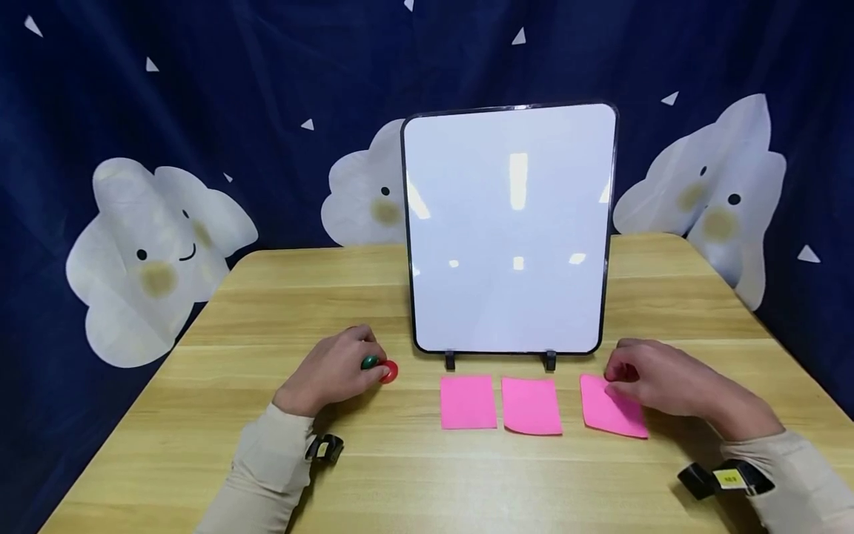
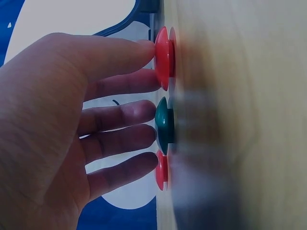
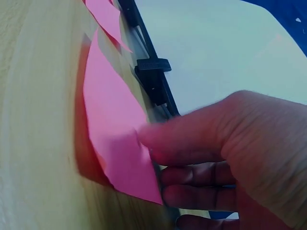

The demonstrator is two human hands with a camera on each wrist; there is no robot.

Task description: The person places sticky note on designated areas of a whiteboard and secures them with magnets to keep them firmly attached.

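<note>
My left hand (image 1: 336, 372) is low over the table on the left, fingertips at a group of round magnets. In the left wrist view, thumb and index tips meet the face of a red magnet (image 2: 163, 58). The middle fingers touch a green magnet (image 2: 164, 125), and the little finger is at another red magnet (image 2: 161, 171). On the right, my right hand (image 1: 674, 380) pinches the edge of a pink sticky note (image 1: 608, 412) between thumb and index finger. That note bows up from the wood in the right wrist view (image 3: 115, 120).
A whiteboard (image 1: 494, 222) stands upright on black feet (image 1: 550, 361) behind the notes. Two more pink notes, a left one (image 1: 468, 402) and a middle one (image 1: 531, 406), lie in front of it on the wooden table (image 1: 427, 482). A dark blue cloud-patterned curtain (image 1: 267, 89) hangs behind.
</note>
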